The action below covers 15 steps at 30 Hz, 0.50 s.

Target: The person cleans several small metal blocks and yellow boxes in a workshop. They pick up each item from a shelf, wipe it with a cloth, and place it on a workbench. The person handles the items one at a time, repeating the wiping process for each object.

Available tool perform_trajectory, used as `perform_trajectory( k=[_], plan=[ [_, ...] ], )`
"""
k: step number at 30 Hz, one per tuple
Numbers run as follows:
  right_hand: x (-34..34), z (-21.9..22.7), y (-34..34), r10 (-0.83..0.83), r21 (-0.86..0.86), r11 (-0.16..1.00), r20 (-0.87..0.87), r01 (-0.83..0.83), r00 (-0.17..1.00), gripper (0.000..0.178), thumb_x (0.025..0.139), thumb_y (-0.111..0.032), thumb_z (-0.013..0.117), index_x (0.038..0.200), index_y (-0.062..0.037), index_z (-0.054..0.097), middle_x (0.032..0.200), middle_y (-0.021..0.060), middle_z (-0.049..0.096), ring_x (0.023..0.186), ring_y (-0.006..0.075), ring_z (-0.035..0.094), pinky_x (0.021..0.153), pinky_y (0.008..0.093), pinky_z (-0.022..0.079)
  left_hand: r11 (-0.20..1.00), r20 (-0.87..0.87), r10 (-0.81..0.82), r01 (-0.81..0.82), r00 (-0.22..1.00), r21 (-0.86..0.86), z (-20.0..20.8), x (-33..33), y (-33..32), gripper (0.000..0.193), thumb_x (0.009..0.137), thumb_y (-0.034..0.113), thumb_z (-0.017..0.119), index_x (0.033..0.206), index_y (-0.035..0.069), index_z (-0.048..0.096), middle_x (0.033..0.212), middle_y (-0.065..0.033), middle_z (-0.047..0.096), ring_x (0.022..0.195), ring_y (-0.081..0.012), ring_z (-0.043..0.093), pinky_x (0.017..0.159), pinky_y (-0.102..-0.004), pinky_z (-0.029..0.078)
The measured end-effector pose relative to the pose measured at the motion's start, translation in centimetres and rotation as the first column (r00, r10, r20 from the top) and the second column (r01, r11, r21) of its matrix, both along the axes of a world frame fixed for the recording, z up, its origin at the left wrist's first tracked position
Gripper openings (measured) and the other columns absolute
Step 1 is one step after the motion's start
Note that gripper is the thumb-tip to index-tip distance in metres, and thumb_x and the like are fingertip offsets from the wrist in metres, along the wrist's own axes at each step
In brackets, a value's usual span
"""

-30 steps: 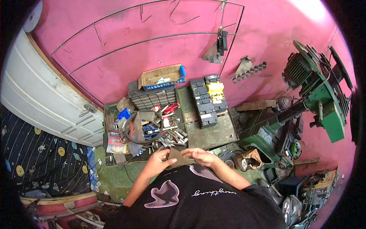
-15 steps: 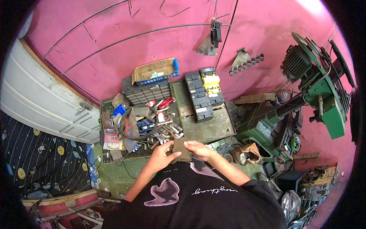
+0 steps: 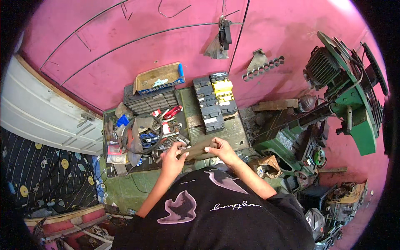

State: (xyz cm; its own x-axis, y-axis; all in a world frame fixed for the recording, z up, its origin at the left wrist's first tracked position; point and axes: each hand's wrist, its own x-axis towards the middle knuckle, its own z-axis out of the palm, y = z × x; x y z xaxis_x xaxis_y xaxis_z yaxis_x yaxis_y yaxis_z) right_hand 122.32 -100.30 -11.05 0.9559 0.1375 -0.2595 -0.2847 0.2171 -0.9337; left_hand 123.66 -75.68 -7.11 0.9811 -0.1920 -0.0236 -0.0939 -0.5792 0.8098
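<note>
A flat brown piece (image 3: 198,151), of a kind I cannot make out, is held up between my two hands in front of my chest. My left hand (image 3: 172,159) grips its left end between thumb and fingers. At its right end, my right hand (image 3: 222,151) pinches it with the thumb on the near face. The piece is stretched sideways and tilted, so its face shows only narrowly. Just beyond my left hand lies a heap of hand tools (image 3: 170,138) on the bench. A black ring-shaped loop (image 3: 161,137) lies over part of that heap.
Several black and yellow batteries (image 3: 209,109) stand on a green tabletop (image 3: 236,130). Behind the tools, a blue-edged cardboard box (image 3: 160,86) rests on a dark drawer unit (image 3: 148,102). A green machine (image 3: 354,112) rises on the right; a white door (image 3: 50,110) is at left.
My hands have spread apart, the right one moving right and away from me. The brown piece has turned from upright to lengthwise between them. The view has shifted slightly.
</note>
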Motion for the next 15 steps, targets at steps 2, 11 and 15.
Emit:
perform_trajectory(
  k=[2, 11, 15],
  plan=[
    [0.7, -0.6, -1.3, -0.037, -0.074, 0.997, 0.026, 0.038, 0.999, 0.033, 0.09, -0.012, 0.081, 0.117, -0.0017, 0.065, 0.098, 0.003, 0.072, 0.093, 0.0081, 0.066, 0.082, 0.0264, 0.053, 0.979, 0.196, -0.099, 0.06, 0.976, 0.193, 0.2, 0.4, -0.7, 0.032, 0.087, 0.017, 0.079, 0.117, 0.016, 0.07, 0.085, -0.0076, 0.072, 0.078, -0.0214, 0.068, 0.082, -0.0389, 0.043],
    [2.4, 2.7, -5.6, 0.132, -0.789, 0.572, 0.358, 0.224, 0.925, 0.037, 0.082, -0.03, 0.084, 0.116, -0.0212, 0.077, 0.096, 0.0046, 0.071, 0.097, 0.0236, 0.063, 0.097, 0.0407, 0.041, 0.972, 0.308, -0.074, -0.001, 0.949, 0.236, 1.3, 2.3, -4.6, 0.016, 0.084, 0.025, 0.08, 0.099, 0.019, 0.079, 0.09, -0.0002, 0.074, 0.089, -0.0202, 0.067, 0.093, -0.042, 0.033],
    [2.1, 5.0, -7.9, 0.377, -0.922, 0.335, 0.322, 0.196, 0.868, 0.025, 0.087, -0.039, 0.077, 0.102, -0.0183, 0.076, 0.089, 0.0033, 0.069, 0.102, 0.0281, 0.06, 0.099, 0.0529, 0.031, 0.975, 0.397, -0.128, 0.043, 0.909, 0.217, 1.7, 2.7, -5.6, 0.013, 0.082, 0.024, 0.082, 0.092, 0.018, 0.079, 0.094, -0.0009, 0.076, 0.097, -0.019, 0.066, 0.095, -0.0423, 0.033]
  ],
)
